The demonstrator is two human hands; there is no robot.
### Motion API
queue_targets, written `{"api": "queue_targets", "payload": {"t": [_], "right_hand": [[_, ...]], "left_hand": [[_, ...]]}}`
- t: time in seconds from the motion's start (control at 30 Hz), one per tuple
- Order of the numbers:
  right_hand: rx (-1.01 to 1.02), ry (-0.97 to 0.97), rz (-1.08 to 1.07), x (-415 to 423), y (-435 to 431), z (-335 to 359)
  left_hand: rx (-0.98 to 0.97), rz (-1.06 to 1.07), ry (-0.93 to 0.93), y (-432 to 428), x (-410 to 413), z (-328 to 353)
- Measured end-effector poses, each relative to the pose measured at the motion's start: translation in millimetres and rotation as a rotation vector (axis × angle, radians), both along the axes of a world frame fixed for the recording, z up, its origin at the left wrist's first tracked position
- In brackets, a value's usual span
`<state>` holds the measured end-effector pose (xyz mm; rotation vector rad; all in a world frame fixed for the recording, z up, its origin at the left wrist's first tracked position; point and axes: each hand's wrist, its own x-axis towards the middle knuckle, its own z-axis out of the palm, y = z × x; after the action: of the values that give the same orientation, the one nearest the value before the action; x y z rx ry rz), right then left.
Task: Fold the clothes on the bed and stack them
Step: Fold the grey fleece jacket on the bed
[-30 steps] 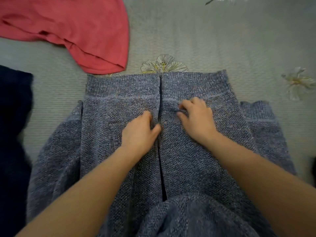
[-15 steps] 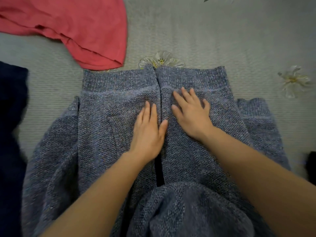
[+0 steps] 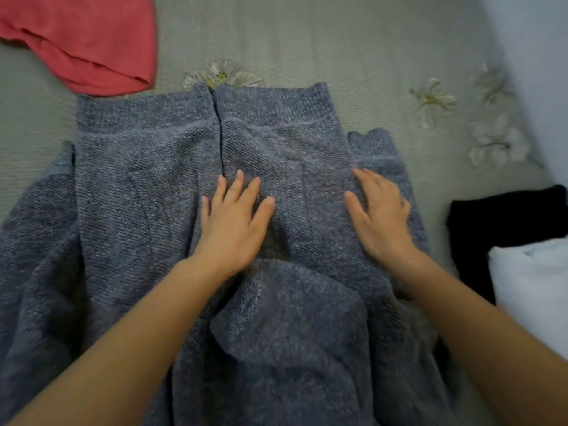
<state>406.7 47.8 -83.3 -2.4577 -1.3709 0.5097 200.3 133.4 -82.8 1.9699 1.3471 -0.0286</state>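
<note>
Where the garment lies: grey-blue knitted zip-front hooded jacket [image 3: 147,186] spread front-up on the bed [image 3: 307,35], hem toward the far edge, hood [image 3: 292,318] toward the near edge.
Long axis: near-to-far, along the zip [image 3: 218,133].
Left hand [image 3: 233,222]: released, fingers straight, flat on the zip line at mid-body.
Right hand [image 3: 381,219]: released, flat on the outer side of the right front panel.
Next move (judged): fold the sleeve [image 3: 378,149] just beyond the Right hand inward; that hand is nearer.
Containers: none visible.

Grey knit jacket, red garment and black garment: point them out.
grey knit jacket [image 3: 147,179]: head view, bare front panel.
red garment [image 3: 101,41]: head view, its middle.
black garment [image 3: 507,219]: head view, upper part.
</note>
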Motion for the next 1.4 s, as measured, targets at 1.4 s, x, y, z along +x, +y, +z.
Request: {"api": "queue_targets", "payload": {"t": [1.4], "right_hand": [[-0.404, 0.099, 0.627, -66, -29, 67]], "left_hand": [[-0.127, -0.642, -0.086, -252, -12, 13]]}}
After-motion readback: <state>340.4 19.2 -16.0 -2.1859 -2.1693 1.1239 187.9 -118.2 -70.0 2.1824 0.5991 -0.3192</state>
